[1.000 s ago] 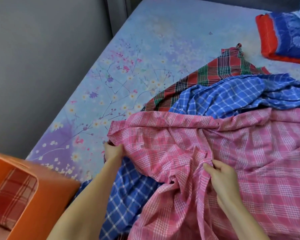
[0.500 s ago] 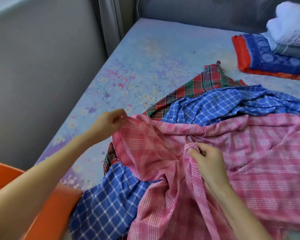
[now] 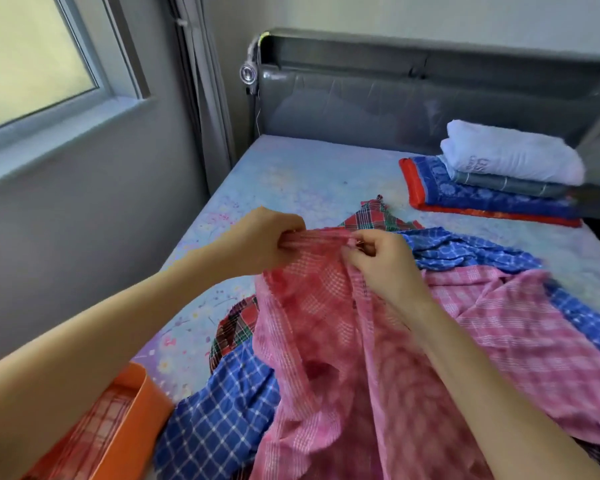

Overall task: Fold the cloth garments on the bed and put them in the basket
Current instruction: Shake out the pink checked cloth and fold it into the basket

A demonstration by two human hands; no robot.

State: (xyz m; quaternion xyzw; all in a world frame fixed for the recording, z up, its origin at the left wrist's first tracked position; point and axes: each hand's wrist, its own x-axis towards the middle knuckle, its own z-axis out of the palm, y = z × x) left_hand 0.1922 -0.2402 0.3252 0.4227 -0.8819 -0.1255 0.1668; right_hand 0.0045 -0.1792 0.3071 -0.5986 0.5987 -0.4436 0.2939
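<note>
A pink checked cloth point(image 3: 333, 341) hangs lifted off the bed, held by its top edge. My left hand point(image 3: 260, 240) pinches that edge on the left, and my right hand point(image 3: 381, 261) pinches it close beside, the two hands a short gap apart. Under it lie a blue checked cloth point(image 3: 219, 420) and a red-green plaid cloth point(image 3: 374, 216). The orange basket point(image 3: 142, 410) stands at the lower left beside the bed, with a red checked cloth point(image 3: 90, 434) inside.
The bed point(image 3: 291, 174) has a floral blue sheet and a grey headboard point(image 3: 395, 98). A stack of folded linens point(image 3: 499, 174) sits at the far right. A grey wall with a window point(image 3: 32, 57) runs along the left side.
Both hands rose and came together, lifting the pink cloth's top edge off the pile. My view tilted up, bringing the headboard and window into sight.
</note>
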